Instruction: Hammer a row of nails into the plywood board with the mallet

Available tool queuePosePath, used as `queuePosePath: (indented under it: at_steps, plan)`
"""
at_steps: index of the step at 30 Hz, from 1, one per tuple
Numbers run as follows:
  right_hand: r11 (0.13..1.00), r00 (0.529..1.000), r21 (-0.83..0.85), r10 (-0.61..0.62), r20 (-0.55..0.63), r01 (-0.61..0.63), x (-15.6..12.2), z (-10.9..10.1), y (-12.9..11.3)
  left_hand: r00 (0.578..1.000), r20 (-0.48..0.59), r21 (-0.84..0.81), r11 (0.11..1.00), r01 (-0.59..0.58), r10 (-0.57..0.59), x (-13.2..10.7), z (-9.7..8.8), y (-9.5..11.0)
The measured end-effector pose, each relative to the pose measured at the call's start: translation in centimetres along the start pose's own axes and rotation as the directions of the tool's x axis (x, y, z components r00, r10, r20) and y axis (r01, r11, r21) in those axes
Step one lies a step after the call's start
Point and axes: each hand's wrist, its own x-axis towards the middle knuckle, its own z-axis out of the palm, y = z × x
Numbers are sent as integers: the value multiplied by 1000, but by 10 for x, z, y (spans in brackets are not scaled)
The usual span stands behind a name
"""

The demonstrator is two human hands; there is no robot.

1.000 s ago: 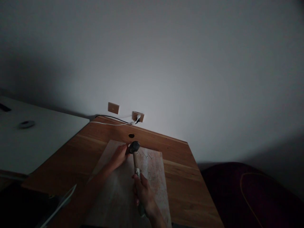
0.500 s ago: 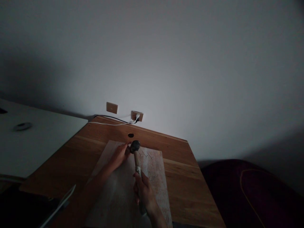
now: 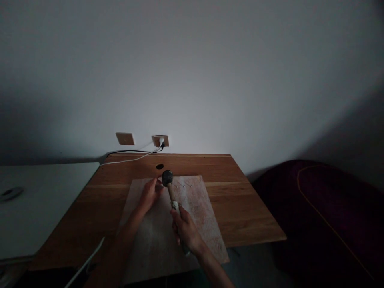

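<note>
My right hand point(image 3: 186, 229) is closed around the handle of a hammer point(image 3: 171, 194), which has a rounded dark head and a wooden shaft with a pale section. The hammer's head is over the far part of a worn, pale wooden board point(image 3: 150, 244). Beside that head is my left hand point(image 3: 150, 194), its fingers drawn together near the board's far edge. Whatever the fingertips pinch is hidden by the hammer's head and the dim light. Several thin nails point(image 3: 184, 185) stand in a row in the board, just right of the hammer.
Under the board is a brown wooden table point(image 3: 240, 208) with a round cable hole point(image 3: 160, 166). Cables point(image 3: 129, 161) run along its back to a wall socket point(image 3: 160, 141). A white surface point(image 3: 45, 200) adjoins on the left, and a dark purple rounded seat point(image 3: 318, 216) stands on the right.
The camera view has tilted and shifted, so the table looks more level. Both hands stay much as they were, with the hammer's head still beside my left fingers.
</note>
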Motion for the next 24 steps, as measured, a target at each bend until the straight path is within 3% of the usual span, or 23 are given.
queuePosePath:
  at_steps: [7,11,24]
  plan:
    - [999,997,-29,-32,64,33,-1,-1,1,998,-51,24,999,25,-24,1,2,-2]
    - [998,997,-30,-62,45,64,0,0,1,999,-14,15,999,44,-44,1,2,-3]
    - [1000,998,17,2,55,-2,-3,2,6,999,-24,31,999,34,-33,4,-2,6]
